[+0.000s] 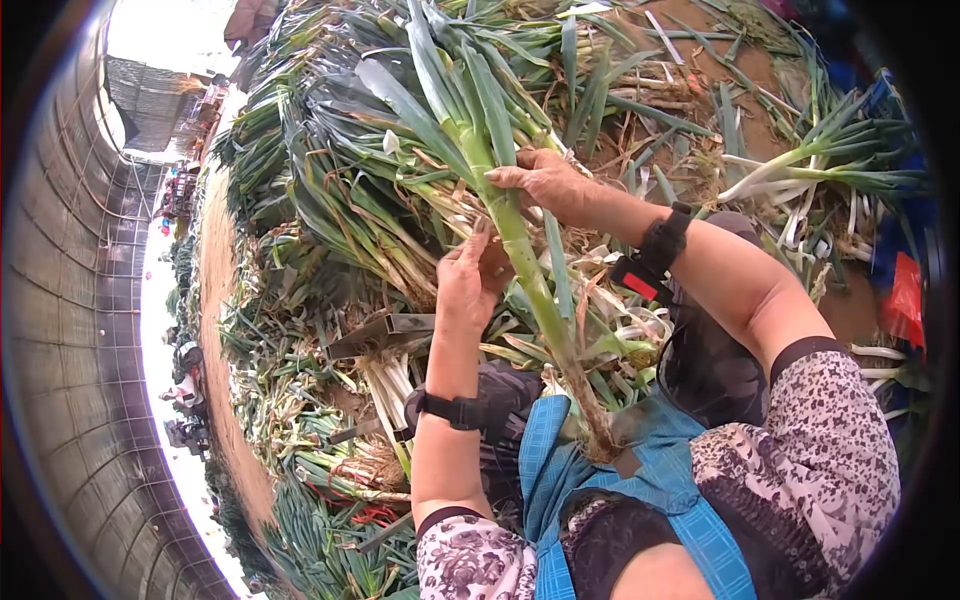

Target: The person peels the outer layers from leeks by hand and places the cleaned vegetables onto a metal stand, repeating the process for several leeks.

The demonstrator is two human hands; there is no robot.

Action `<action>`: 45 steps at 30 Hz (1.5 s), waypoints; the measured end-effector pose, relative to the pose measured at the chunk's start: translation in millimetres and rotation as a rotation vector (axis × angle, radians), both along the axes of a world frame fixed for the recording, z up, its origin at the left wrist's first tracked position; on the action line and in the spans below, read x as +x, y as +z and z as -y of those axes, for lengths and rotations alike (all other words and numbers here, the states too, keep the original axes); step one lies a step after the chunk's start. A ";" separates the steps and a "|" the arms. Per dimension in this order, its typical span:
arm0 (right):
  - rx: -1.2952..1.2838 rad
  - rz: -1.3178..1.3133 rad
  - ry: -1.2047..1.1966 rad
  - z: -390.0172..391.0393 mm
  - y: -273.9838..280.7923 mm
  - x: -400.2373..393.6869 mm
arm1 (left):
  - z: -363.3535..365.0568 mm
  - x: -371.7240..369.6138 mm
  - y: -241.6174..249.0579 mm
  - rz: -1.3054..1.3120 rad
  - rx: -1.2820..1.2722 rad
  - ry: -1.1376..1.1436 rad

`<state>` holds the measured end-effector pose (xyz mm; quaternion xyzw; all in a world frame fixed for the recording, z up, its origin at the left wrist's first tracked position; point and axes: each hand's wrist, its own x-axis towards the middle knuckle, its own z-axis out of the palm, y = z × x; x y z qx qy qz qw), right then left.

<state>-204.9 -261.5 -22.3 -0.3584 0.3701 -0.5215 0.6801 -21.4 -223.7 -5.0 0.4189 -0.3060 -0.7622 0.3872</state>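
A long, thick green onion [524, 255] slants across the middle of the view. Its leafy top points up and away, and its root end rests on the blue checked apron [690, 470] in my lap. My right hand [550, 187] is closed around the upper stalk, just below where the leaves fan out. Lower down, my left hand [465, 278] is closed against the near left side of the stalk, fingertips bent at it and partly hidden behind it. A dark metal bracket-like piece [385, 333] stands beside my left forearm.
A big heap of green onions [340, 180] lies ahead and left. A smaller pile [820, 165] is at the right, near a red plastic bag [903, 302]. Tied bundles [340, 540] lie at lower left. Stripped leaves cover the ground, and a netted greenhouse wall [80, 330] curves along the left.
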 end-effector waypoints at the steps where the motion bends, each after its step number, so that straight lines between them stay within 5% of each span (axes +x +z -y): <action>1: 0.024 0.043 0.011 1.7 1.0 0.0 | 0.1 -4.3 -2.4 -0.023 0.044 0.001; 8: 0.132 0.227 0.054 1.5 3.4 -9.2 | -15.1 -33.0 -5.0 -0.320 0.276 0.005; 9: 0.139 0.234 0.078 1.5 3.1 -10.5 | -16.4 -35.5 -8.0 -0.174 0.210 0.071; 16: 0.103 0.263 0.213 -3.2 8.0 -17.8 | -29.5 -26.2 -5.3 -0.217 0.116 0.068; 24: 0.019 0.269 0.271 -2.7 8.3 -12.6 | -51.5 -30.8 -10.4 0.553 -0.665 0.366; 30: 0.045 0.254 0.111 -0.5 -1.7 -10.8 | -46.7 -40.1 -12.3 0.799 -0.820 0.329; 34: 0.041 0.274 0.092 -1.4 0.0 -10.4 | -41.7 -45.9 -3.8 1.182 -1.316 0.338; 36: 0.043 0.231 0.028 2.9 -0.7 -9.0 | -48.3 -45.4 -6.4 1.135 -1.390 0.250; 39: 0.017 0.173 -0.048 6.6 -0.7 -9.3 | -62.3 -42.4 -22.5 0.996 -1.388 0.165; 45: 0.074 -0.046 -0.020 8.3 5.3 -7.1 | -85.1 9.5 -34.4 0.633 -0.445 0.032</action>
